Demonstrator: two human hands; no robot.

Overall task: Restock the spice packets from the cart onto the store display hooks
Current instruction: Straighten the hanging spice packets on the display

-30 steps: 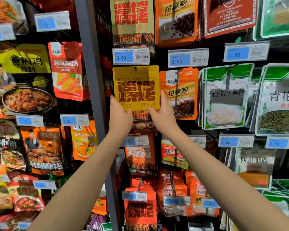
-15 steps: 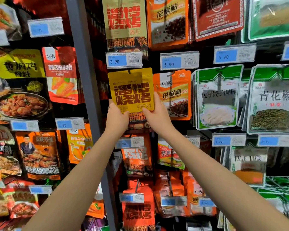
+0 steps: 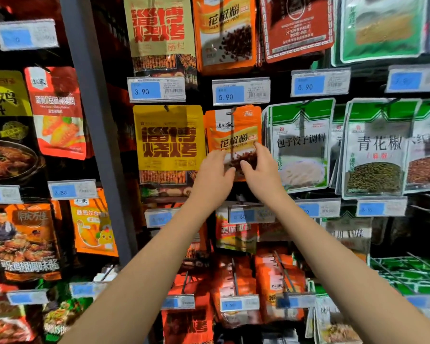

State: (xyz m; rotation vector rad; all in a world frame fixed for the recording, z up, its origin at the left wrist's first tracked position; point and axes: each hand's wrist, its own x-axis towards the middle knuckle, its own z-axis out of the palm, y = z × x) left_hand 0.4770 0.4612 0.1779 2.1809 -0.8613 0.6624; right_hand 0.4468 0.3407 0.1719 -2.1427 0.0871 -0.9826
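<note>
A yellow spice packet (image 3: 168, 137) with red-brown lettering hangs from its hook (image 3: 166, 108) under the 3.90 price tag (image 3: 157, 90), and neither hand touches it. Just to its right hangs an orange pepper-powder packet (image 3: 233, 127) on a hook below the 5.90 tag (image 3: 241, 91). My left hand (image 3: 214, 175) reaches to that packet's lower left, fingers extended against it. In front of its lower right part is my right hand (image 3: 261, 167), forefinger and thumb spread apart over the packet. Neither hand plainly grips anything. The cart is out of view.
A grey upright post (image 3: 94, 135) divides the display. Green-and-white packets (image 3: 301, 145) hang close to the right of my hands. More orange packets (image 3: 236, 234) and price-tag rails (image 3: 251, 216) sit below my forearms. Sauce packets (image 3: 57, 112) fill the left bay.
Both hands let go of the yellow packet, which now hangs on its hook, and moved right to the orange packet. The view shifted closer and slightly down.
</note>
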